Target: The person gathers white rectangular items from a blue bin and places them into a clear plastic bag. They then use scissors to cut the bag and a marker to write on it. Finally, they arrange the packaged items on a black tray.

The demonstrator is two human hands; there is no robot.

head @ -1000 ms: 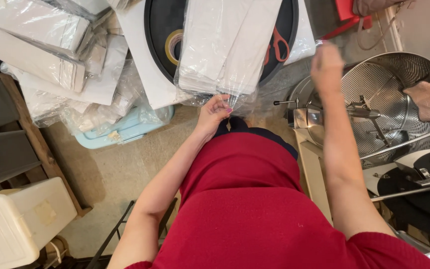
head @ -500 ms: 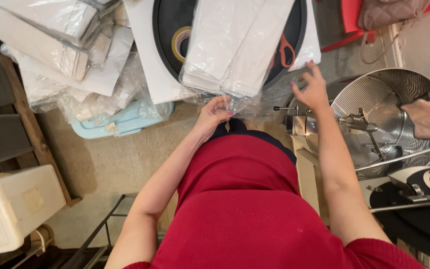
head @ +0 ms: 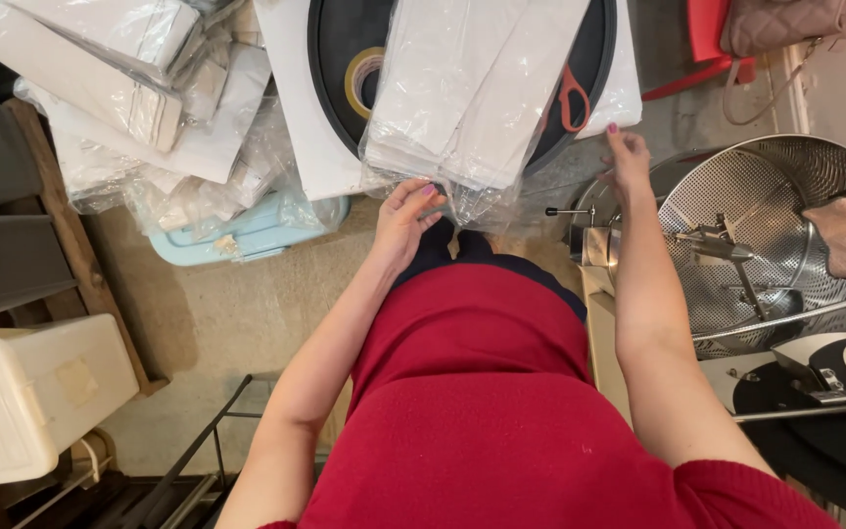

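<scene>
A stack of white flat bags in clear plastic wrap (head: 477,93) lies on a white machine top with a round black window (head: 330,59). My left hand (head: 405,217) pinches the wrap's near edge at its lower left. My right hand (head: 627,157) rests with fingers spread on the wrap's right side, near orange-handled scissors (head: 570,96). A roll of yellow tape (head: 362,80) lies on the black window beside the stack.
More wrapped white packets (head: 119,69) are piled at the left above a pale blue box (head: 247,235). A perforated steel drum (head: 766,235) stands at the right. A white plastic bin (head: 26,392) sits at the lower left beside wooden shelving (head: 61,216).
My right hand has come down from above the drum to the right side of the wrapped stack. My left hand stays on the wrap's near edge.
</scene>
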